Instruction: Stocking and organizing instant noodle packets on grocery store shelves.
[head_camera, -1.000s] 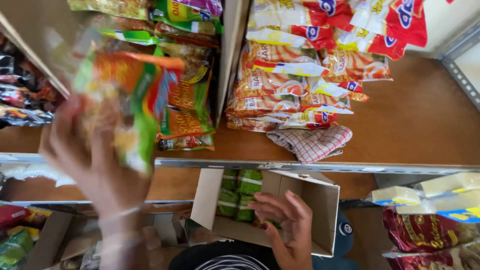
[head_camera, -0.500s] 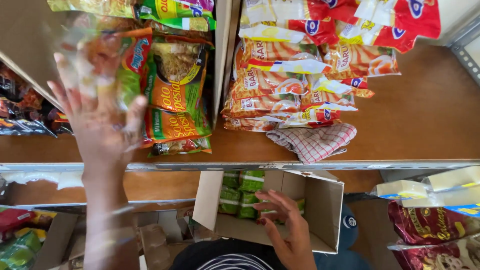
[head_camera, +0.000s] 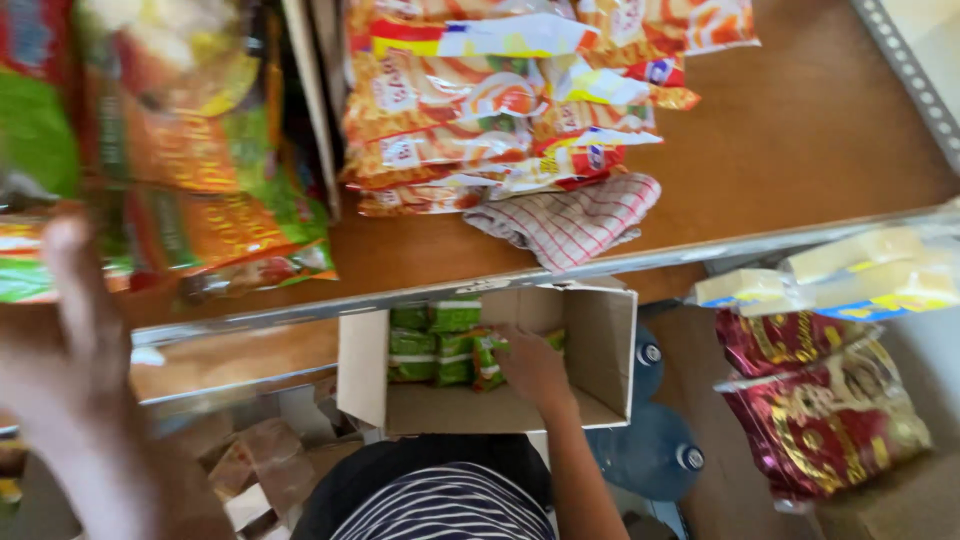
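Observation:
My left hand (head_camera: 62, 345) is raised at the left and blurred, with its fingers apart and nothing in them. It sits just below the stack of green and orange snack packets (head_camera: 190, 190) on the wooden shelf (head_camera: 800, 130). My right hand (head_camera: 530, 365) reaches down into an open cardboard box (head_camera: 600, 350) held against my body. Its fingers curl round a green and orange packet (head_camera: 485, 360) next to rows of green packets (head_camera: 430, 340).
A thin upright divider (head_camera: 310, 100) separates the left stack from a pile of orange and white packets (head_camera: 480, 110). A checked cloth (head_camera: 570, 225) lies by the shelf's metal edge (head_camera: 700, 255). Lower right hold yellow wrapped blocks (head_camera: 830, 275), dark red bags (head_camera: 820, 400) and blue bottle tops (head_camera: 650, 450).
My left hand has let go of the packet on the left stack and dropped back from the shelf. My right hand has moved deeper into the box onto the packets. The view has moved closer.

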